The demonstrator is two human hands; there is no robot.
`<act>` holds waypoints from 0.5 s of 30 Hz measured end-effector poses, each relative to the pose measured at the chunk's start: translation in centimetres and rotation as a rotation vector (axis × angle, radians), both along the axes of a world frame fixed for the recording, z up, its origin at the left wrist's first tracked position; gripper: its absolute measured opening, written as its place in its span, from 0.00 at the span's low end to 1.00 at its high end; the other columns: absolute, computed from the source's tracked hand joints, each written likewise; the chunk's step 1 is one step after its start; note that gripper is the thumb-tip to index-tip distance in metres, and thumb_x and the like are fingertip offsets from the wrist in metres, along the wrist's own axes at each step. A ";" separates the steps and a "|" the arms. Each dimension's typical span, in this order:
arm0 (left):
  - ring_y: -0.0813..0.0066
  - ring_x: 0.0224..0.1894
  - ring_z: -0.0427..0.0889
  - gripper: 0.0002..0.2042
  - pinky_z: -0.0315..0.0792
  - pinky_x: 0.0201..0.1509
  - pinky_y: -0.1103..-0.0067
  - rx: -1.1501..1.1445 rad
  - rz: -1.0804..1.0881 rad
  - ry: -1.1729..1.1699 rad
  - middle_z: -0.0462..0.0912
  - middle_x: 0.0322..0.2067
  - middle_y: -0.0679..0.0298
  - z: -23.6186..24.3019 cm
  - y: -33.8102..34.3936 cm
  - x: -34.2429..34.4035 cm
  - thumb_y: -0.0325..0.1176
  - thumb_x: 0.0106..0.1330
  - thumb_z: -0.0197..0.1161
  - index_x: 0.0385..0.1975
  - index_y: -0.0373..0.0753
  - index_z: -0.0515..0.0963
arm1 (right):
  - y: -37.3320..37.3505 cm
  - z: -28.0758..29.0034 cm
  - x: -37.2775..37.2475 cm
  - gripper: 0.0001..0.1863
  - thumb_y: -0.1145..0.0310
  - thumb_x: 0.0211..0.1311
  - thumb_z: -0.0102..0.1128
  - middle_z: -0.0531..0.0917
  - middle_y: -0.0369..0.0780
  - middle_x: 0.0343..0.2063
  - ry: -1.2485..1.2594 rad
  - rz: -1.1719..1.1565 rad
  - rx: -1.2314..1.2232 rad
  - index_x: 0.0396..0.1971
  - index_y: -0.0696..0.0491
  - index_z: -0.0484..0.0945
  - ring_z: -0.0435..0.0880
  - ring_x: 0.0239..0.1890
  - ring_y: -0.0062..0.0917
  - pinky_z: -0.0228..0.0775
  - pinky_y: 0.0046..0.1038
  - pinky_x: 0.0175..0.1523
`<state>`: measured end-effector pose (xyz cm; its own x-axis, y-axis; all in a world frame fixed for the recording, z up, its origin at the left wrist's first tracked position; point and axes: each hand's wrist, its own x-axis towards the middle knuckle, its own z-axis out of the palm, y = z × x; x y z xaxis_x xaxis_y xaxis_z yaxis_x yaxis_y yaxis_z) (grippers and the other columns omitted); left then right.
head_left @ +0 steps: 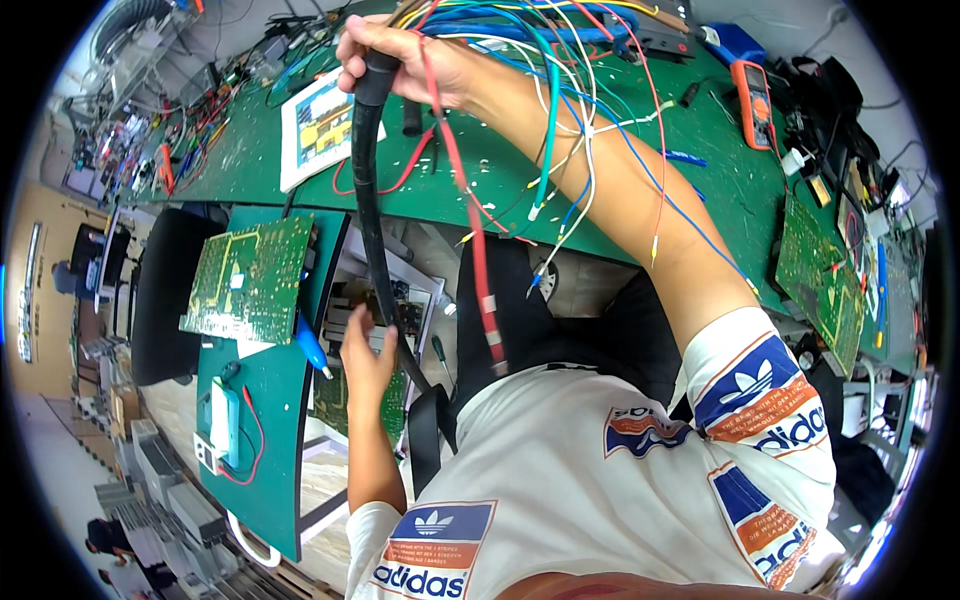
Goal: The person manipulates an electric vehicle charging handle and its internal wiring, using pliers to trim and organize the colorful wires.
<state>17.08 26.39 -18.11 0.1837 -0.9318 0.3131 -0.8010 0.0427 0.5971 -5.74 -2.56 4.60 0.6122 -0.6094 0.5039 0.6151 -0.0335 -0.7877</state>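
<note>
Over the green workbench [735, 185], the black cable [366, 180] hangs from upper left toward centre, its collar gripped by the right hand [420, 62], the left hand's [368, 362] fingers parted beside it, its coloured wires [551, 130] fanned out, apparently unconnected.

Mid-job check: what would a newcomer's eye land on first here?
Probably the fan of coloured wires at top centre, spilling over the right forearm. Next, the thick black cable hanging from the right hand, left of centre. Then the orange multimeter on the green workbench, upper right.
</note>
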 end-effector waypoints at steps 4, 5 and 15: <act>0.62 0.50 0.83 0.24 0.75 0.56 0.70 -0.342 -0.088 0.121 0.82 0.50 0.50 11.1 -5.5 -6.2 0.31 0.61 0.71 0.56 0.31 0.74 | -1.0 -1.4 1.0 0.22 0.51 0.74 0.53 0.84 0.44 0.40 0.054 0.057 -0.081 0.47 0.57 0.78 0.84 0.51 0.34 0.71 0.39 0.63; 0.61 0.52 0.83 0.25 0.74 0.57 0.70 -0.395 -0.061 0.054 0.82 0.50 0.51 13.0 -7.3 -6.6 0.33 0.62 0.71 0.56 0.31 0.73 | -0.8 -1.6 1.6 0.23 0.50 0.74 0.53 0.84 0.46 0.43 0.050 0.073 -0.102 0.49 0.57 0.77 0.83 0.52 0.34 0.70 0.39 0.64; 0.61 0.29 0.85 0.18 0.75 0.36 0.70 -0.467 -0.340 0.049 0.83 0.27 0.55 15.9 -22.2 -5.5 0.43 0.72 0.59 0.50 0.35 0.74 | 0.0 -2.5 2.2 0.29 0.50 0.73 0.55 0.76 0.47 0.61 0.043 0.056 -0.154 0.62 0.59 0.72 0.70 0.67 0.30 0.65 0.31 0.68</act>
